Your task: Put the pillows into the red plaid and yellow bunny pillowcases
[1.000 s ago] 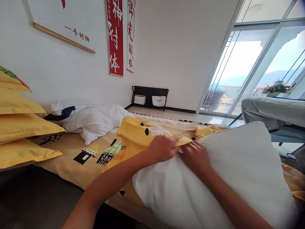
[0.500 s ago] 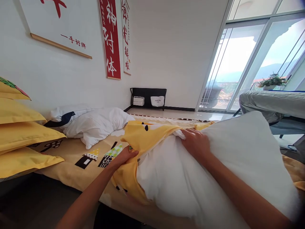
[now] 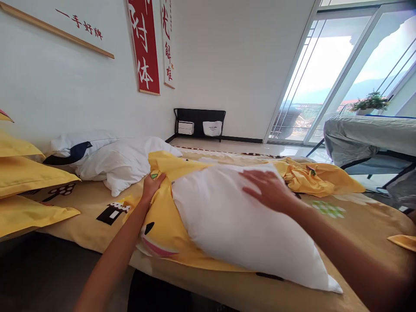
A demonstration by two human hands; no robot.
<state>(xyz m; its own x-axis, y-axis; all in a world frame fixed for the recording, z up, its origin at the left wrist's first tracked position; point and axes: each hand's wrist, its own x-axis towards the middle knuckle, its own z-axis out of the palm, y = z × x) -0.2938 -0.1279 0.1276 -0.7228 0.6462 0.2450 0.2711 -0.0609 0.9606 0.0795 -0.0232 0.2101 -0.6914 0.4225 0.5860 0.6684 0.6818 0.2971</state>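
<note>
A white pillow (image 3: 234, 221) lies on the bed with its left end inside a yellow pillowcase (image 3: 165, 227) that has black and pink print. At the case's left part, my left hand (image 3: 152, 186) is closed on the yellow cloth. My right hand (image 3: 266, 188) rests over the pillow's upper right side, fingers stretched out and apart, gripping nothing. The pillow's right end sticks out bare towards the lower right.
Yellow pillows (image 3: 35, 173) are stacked at the left edge. White pillows (image 3: 120, 160) lie by the wall. Crumpled yellow cloth (image 3: 321, 177) sits right of my right hand on the patterned bed sheet (image 3: 364, 225). A grey-covered table (image 3: 367, 134) stands by the window.
My right hand has let go of the case's edge and spread open over the pillow. The pillow's raised right end has come down, uncovering the crumpled yellow cloth. My left hand has shifted left and up.
</note>
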